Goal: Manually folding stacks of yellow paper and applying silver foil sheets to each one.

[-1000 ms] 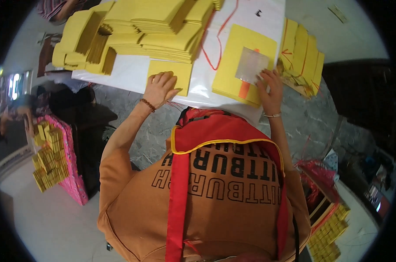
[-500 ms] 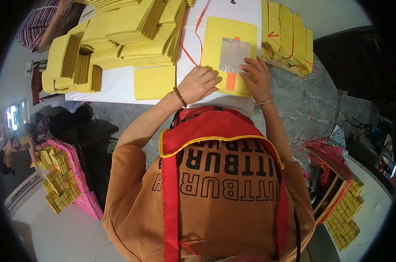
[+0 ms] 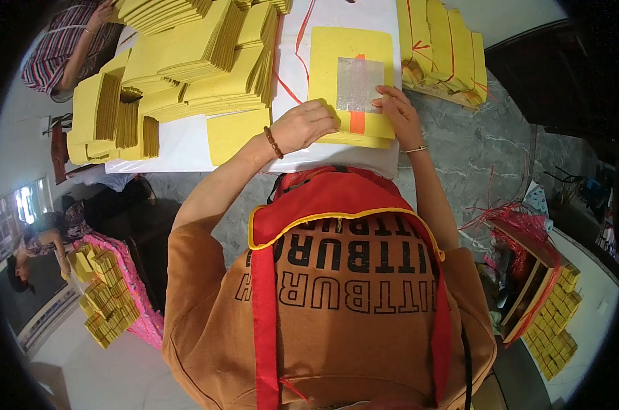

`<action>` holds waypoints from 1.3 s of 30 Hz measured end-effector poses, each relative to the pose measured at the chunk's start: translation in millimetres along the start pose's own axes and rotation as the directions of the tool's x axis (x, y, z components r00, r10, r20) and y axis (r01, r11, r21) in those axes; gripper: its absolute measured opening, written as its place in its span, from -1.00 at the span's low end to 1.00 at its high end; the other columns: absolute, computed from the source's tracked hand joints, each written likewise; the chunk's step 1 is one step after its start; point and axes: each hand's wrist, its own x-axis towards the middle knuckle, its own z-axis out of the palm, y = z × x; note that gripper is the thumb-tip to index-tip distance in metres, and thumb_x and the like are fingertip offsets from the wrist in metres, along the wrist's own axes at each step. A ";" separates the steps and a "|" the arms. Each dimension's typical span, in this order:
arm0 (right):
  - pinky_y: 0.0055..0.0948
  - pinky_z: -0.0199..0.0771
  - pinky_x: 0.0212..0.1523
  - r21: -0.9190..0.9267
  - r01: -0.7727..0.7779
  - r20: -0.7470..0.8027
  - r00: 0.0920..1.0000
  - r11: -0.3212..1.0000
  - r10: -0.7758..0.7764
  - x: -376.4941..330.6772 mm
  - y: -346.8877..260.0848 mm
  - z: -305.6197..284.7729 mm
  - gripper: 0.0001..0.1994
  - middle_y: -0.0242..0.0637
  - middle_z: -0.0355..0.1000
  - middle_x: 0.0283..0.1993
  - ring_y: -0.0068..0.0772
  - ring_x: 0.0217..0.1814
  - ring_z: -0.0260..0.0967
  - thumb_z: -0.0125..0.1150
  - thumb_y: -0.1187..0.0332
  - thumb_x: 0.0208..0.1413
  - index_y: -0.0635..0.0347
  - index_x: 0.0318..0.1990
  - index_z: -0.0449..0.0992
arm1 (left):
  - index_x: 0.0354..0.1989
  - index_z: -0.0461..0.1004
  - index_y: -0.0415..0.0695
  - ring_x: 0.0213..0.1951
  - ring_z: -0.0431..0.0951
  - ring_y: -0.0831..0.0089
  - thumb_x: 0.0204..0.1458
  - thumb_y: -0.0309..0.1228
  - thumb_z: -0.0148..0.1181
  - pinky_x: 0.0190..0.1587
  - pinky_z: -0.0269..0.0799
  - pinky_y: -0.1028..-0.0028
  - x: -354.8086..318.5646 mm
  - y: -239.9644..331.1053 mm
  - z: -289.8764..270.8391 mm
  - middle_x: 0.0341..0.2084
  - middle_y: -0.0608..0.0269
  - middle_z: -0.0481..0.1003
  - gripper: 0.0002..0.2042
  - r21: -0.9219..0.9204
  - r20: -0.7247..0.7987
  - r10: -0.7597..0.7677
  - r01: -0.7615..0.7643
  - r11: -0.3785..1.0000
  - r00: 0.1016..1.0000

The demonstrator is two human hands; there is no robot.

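Note:
A stack of yellow paper [image 3: 323, 82] lies in front of me on the white-covered table, with a silvery square [image 3: 358, 85] and an orange strip [image 3: 358, 124] on top. My left hand [image 3: 301, 127], fingers bent together, grips the paper's lower left edge. Over the right edge reaches my right hand [image 3: 401, 117], its fingers stretched out and slightly apart, tips touching the silvery square. The undersides of both hands are hidden. Left of my left wrist lies a single flat yellow piece [image 3: 234, 133].
Folded yellow paper bundles [image 3: 207, 55] crowd the table's left side. Tied yellow bundles [image 3: 442, 51] stand at the right edge. A red ribbon [image 3: 298, 51] runs across the white cover [image 3: 179, 160]. Another person's arm [image 3: 77, 58] is at the far left. Red strings [image 3: 514, 225] hang at lower right.
The whole view has shifted slightly. My right fingers have lowered from a raised, spread pose onto the silvery square's edge. My left hand stays at the paper's lower left edge.

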 end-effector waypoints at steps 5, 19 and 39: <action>-0.48 0.29 0.05 -0.059 0.065 0.001 0.998 0.996 -0.065 1.5 6.7 -2.6 -0.77 -0.22 0.35 0.01 -0.40 0.09 0.25 0.00 0.35 0.15 0.28 -0.28 0.57 | -0.40 0.43 -0.21 -0.33 0.41 0.26 -0.02 -0.44 0.13 -0.24 0.40 0.40 0.3 -2.1 3.6 -0.45 0.18 0.41 -0.90 0.009 -0.005 -0.025 0.025 1.000 1.000; -0.48 0.21 0.10 -0.007 0.072 0.012 0.997 0.997 -0.072 3.4 5.6 -4.7 -0.73 -0.21 0.35 0.01 -0.40 0.09 0.23 -0.04 0.31 0.19 0.28 -0.30 0.57 | -0.43 0.41 -0.28 -0.32 0.44 0.19 -0.04 -0.48 0.06 -0.25 0.39 0.32 8.0 -1.8 -1.1 -0.45 0.11 0.44 -0.90 -0.213 0.022 -0.201 0.201 0.956 0.979; -0.39 0.04 0.25 -0.274 0.260 0.154 0.962 0.926 -0.224 0.8 17.0 -14.5 -0.69 -0.31 0.24 0.20 -0.31 0.30 0.06 0.19 0.52 -0.08 0.19 -0.10 0.49 | -0.43 0.43 -0.26 -0.54 0.30 0.61 -0.02 -0.38 0.11 -0.50 0.24 0.55 15.4 -10.9 -8.8 -0.60 0.32 0.39 -0.83 -0.468 0.260 -0.638 0.673 0.573 0.725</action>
